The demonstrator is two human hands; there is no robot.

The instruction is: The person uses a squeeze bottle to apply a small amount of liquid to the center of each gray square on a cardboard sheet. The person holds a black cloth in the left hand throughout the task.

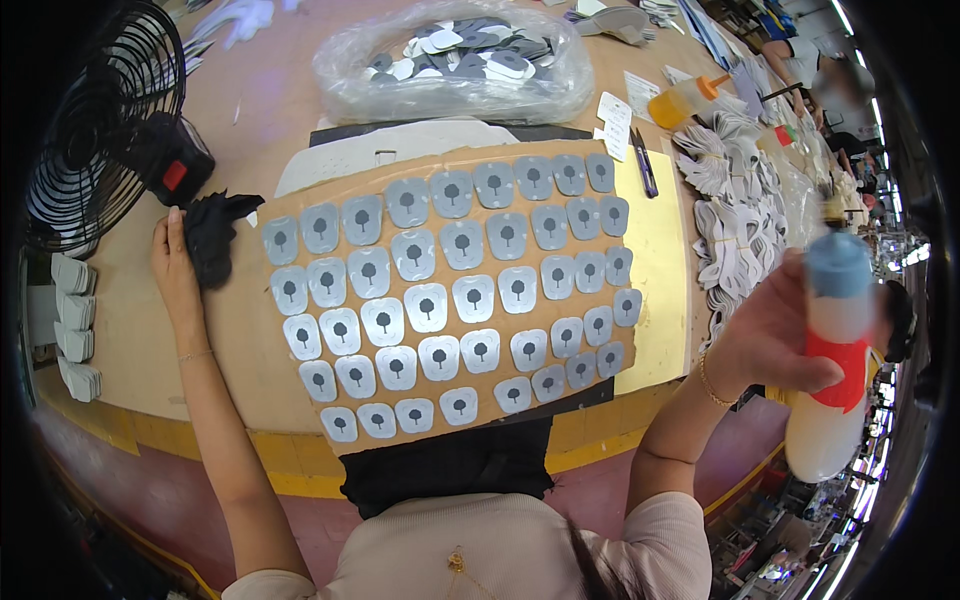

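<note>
On the left of the table, my left hand is closed along the edge of a crumpled black cloth; the cloth partly hides its grip. My right hand is raised at the right, wrapped round a translucent squeeze bottle with a blue top and a red band. The bottle is upright, its narrow tip upward. Between my hands lies a tilted brown cardboard sheet, bearing rows of small silvery-grey rounded patches, each with a dark tree shape. Some patches have pale shiny spots.
A black fan stands at left, above stacked white pieces. A clear bag of grey and white pieces lies behind the cardboard. Right are an amber-filled bottle, a purple cutter, yellow paper and bundled white strips.
</note>
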